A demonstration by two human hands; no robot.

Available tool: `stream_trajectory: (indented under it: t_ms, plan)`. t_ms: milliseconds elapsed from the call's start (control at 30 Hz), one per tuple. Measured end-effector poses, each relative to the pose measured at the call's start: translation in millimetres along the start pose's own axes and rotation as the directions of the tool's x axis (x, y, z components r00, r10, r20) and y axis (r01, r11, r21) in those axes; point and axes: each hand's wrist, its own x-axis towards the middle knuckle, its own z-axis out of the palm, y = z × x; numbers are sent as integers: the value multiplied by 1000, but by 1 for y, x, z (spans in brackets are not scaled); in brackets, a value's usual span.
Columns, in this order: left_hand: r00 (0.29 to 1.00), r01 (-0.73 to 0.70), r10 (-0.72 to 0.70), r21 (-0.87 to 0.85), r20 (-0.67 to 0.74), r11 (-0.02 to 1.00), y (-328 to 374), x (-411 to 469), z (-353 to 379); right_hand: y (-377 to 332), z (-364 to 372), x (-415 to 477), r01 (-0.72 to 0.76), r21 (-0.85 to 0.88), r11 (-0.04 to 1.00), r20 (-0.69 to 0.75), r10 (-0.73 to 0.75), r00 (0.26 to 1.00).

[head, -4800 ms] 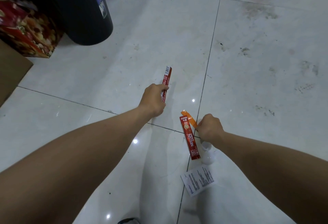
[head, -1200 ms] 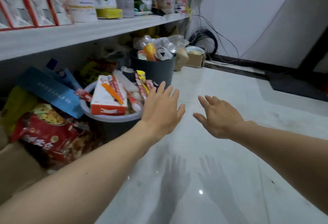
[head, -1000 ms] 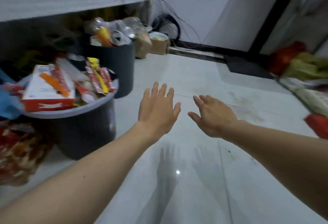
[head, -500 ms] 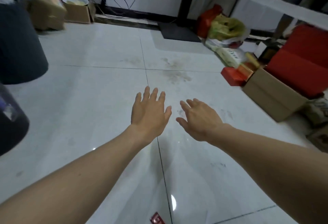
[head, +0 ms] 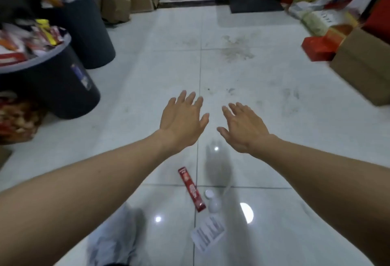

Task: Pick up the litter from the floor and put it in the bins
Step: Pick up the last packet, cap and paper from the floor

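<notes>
A red sachet (head: pixel 191 189) lies on the white floor tiles below my hands. Beside it are a small clear bottle with a white cap (head: pixel 213 201) and a printed paper slip (head: pixel 207 233). My left hand (head: pixel 182 118) and my right hand (head: pixel 242 127) hover above the floor with fingers spread and nothing in them. At the left stands a dark bin (head: pixel 61 85) heaped with wrappers and a box. A second dark bin (head: pixel 88 29) stands behind it, also full.
Cardboard boxes (head: pixel 363 65) and red packages (head: pixel 316 47) line the right side. More boxes (head: pixel 118 2) stand by the far wall. A red snack bag (head: pixel 16 118) lies left of the near bin. A pale trouser leg (head: pixel 114 238) shows at the bottom.
The view has swung from the bins and far wall down to the floor. The sachet, bottle and slip have come into view. Both hands stay spread and hold nothing.
</notes>
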Motion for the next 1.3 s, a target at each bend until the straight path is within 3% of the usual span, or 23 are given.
stream_trajectory:
  t_ms: [200, 400, 567, 767, 967, 1300]
  plan:
    - [997, -69, 65, 99, 39, 993, 7, -49, 6, -17, 35, -31, 3, 42, 999, 46, -5, 999]
    - [997, -68, 69, -29, 24, 997, 21, -74, 73, -12, 68, -54, -10, 1, 1000, 38, 10, 999]
    - [990, 26, -8, -130, 138, 991, 16, -118, 117, -19, 100, -82, -52, 23, 998, 132, 48, 990]
    - [976, 61, -22, -174, 215, 983, 15, -141, 152, -35, 130, -91, 74, 39, 996, 265, -82, 961]
    - [964, 105, -46, -215, 263, 971, 15, -151, 164, -55, 139, -71, -10, 185, 983, 221, -31, 975]
    - [955, 163, -103, -204, 278, 965, 11, -150, 177, -70, 161, -46, 68, 257, 964, 235, -131, 963]
